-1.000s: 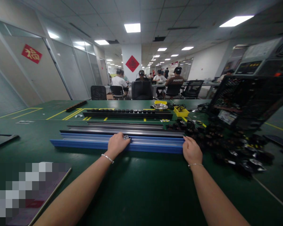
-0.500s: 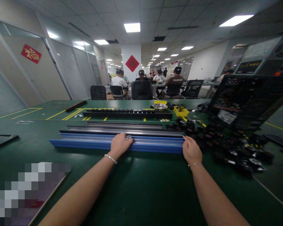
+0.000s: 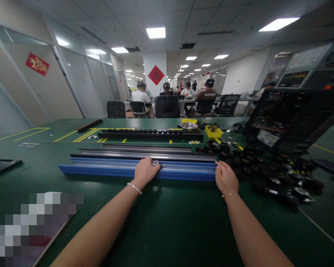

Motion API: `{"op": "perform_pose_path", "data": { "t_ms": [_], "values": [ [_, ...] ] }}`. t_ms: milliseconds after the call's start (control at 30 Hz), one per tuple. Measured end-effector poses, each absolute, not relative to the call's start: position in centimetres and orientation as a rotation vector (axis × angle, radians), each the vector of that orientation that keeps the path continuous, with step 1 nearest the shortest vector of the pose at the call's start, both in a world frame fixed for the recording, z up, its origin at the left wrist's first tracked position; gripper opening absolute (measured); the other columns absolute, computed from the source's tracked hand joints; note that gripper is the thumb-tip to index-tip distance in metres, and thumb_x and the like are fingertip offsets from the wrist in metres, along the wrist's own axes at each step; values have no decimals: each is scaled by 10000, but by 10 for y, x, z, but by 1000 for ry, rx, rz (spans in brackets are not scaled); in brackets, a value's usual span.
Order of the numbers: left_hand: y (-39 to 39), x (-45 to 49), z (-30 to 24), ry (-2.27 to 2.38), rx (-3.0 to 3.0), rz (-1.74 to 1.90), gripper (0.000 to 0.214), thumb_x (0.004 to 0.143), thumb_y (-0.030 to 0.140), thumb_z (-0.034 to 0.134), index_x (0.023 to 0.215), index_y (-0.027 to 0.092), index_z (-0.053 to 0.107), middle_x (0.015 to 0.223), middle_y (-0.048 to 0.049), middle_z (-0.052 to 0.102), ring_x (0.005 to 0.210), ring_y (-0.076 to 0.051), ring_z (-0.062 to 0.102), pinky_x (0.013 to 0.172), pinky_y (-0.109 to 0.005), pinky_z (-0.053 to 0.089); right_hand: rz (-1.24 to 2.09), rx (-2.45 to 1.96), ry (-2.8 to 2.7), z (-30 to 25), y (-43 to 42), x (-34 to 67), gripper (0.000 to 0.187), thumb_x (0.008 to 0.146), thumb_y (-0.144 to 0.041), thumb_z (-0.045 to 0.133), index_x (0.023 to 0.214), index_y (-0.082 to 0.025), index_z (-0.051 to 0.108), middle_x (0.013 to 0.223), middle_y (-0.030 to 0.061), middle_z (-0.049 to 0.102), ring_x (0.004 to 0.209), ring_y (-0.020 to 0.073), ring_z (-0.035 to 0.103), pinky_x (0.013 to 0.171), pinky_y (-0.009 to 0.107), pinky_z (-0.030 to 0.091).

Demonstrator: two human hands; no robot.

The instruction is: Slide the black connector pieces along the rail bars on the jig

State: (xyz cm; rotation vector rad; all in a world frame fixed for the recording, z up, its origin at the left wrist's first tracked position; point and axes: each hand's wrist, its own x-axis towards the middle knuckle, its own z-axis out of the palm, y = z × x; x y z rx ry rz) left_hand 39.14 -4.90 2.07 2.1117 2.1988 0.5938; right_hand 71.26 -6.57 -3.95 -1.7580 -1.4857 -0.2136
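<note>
A long blue channel rail (image 3: 105, 169) lies crosswise in front of me on the green table. My left hand (image 3: 146, 170) is closed at the rail's middle, its fingers on a small round silver-and-black part (image 3: 156, 163) that sits in the channel. At the rail's right end, my right hand (image 3: 226, 177) has its fingers closed on the edge. Just behind the blue rail, and parallel to it, lies a dark metal rail (image 3: 100, 153). My fingers hide some of the round part.
Farther back, a black rail (image 3: 150, 135) carries a row of small round parts. Many black parts (image 3: 278, 174) are heaped to the right, near a yellow tray (image 3: 213, 131) and an opened computer case (image 3: 284, 118). A pixelated flat item (image 3: 36, 226) lies front left.
My left hand has slid a little to the right along the blue rail, together with the round part. My right hand stays at the rail's end.
</note>
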Motion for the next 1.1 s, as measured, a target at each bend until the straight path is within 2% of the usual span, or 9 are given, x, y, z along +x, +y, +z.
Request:
{"op": "perform_pose_path", "data": {
  "t_ms": [667,1100],
  "values": [
    [-48,402,15,2155,2124,636,307,757,498,499,790,198,553,849,-81,642,843,-239,584,664,-310,405,-245,-1808,-1515,-37,-67,712,456,864,-332,269,1086,-156,626,1171,89,576,1090,219,485,952,367,360],
    [-50,410,13,2161,2134,681,297,772,500,497,779,207,546,866,-64,644,839,-219,587,662,-298,400,-318,-1715,-1533,-43,-62,716,410,852,-294,313,1055,-158,641,1127,102,599,1071,218,505,951,381,377]
  ]
}}
